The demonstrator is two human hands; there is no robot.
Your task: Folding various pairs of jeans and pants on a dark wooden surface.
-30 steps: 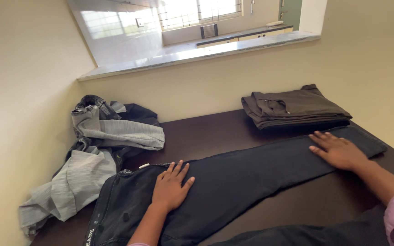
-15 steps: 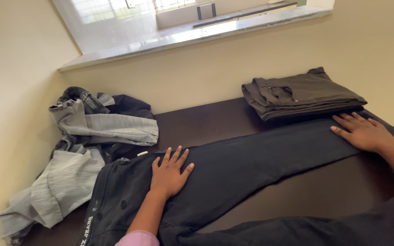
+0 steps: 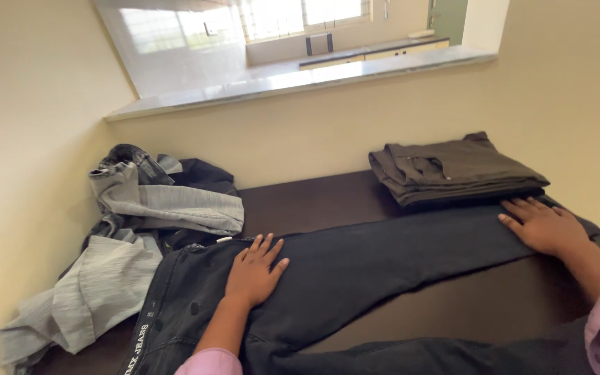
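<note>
A pair of black denim jeans (image 3: 355, 271) is spread flat across the dark brown wooden counter (image 3: 314, 198), the waistband at the near left and one leg stretched out towards the far right. The left hand (image 3: 253, 272) is laid open, palm down and fingers splayed, on the upper part of the jeans, just below the waist, apparently so that the cloth is pinned in place. The right hand (image 3: 543, 226) is likewise pressed flat and open on the far end of the stretched leg, near its hem, so that the leg is held taut and straight between the two hands. Nothing is gripped by either hand. Just beyond the right hand, a neatly folded stack of dark grey trousers (image 3: 453, 170) is set against the wall. At the far left, a loose heap of grey and dark clothing (image 3: 140, 229) is piled in the corner, touching the waist of the jeans.
</note>
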